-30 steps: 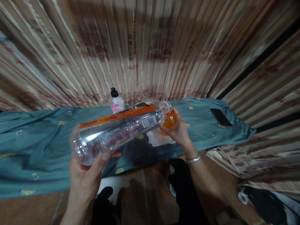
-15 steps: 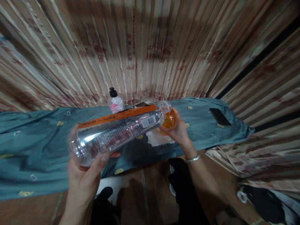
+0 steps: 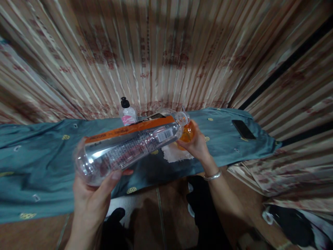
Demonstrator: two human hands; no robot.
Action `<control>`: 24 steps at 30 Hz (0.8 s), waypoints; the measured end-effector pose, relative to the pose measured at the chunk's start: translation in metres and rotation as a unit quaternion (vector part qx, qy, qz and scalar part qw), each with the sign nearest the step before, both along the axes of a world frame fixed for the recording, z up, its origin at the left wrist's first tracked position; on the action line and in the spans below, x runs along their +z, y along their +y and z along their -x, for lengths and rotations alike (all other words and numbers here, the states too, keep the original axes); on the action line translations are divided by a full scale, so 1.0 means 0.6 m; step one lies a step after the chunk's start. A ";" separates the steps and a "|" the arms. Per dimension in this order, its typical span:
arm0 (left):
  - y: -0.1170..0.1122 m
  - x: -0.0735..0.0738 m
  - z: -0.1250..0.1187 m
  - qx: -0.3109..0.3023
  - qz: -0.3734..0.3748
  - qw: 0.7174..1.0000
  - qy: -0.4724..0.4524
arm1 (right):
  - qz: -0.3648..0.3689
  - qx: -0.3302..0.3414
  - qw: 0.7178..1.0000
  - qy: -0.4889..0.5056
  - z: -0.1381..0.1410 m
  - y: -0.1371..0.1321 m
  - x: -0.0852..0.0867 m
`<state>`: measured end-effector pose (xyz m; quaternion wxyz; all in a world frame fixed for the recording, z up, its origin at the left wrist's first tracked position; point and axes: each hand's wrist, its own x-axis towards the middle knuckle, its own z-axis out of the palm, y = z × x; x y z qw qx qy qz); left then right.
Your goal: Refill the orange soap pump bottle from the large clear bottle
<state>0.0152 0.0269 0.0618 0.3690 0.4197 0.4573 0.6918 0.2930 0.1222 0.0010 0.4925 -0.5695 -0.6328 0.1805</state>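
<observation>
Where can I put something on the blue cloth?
The cloth has room left of the left hand and its clear bottle, and between the right hand and the phone. It's crowded around the orange container, white paper and black-capped bottle.

light dim | glare — 1 broad streak on tilted bottle point(image 3: 131, 147) | shadow — across upper curtain point(image 3: 156, 59) | edges stretched, blurred

room for me at the left end of the surface point(image 3: 44, 149), clear bottle point(image 3: 132, 149) across the middle, curtain point(image 3: 158, 55) walling the far edge
</observation>
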 end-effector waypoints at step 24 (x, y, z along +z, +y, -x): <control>-0.001 -0.005 0.002 0.000 0.001 1.000 -0.004 | -0.003 0.008 1.000 -0.010 -0.002 0.004 -0.006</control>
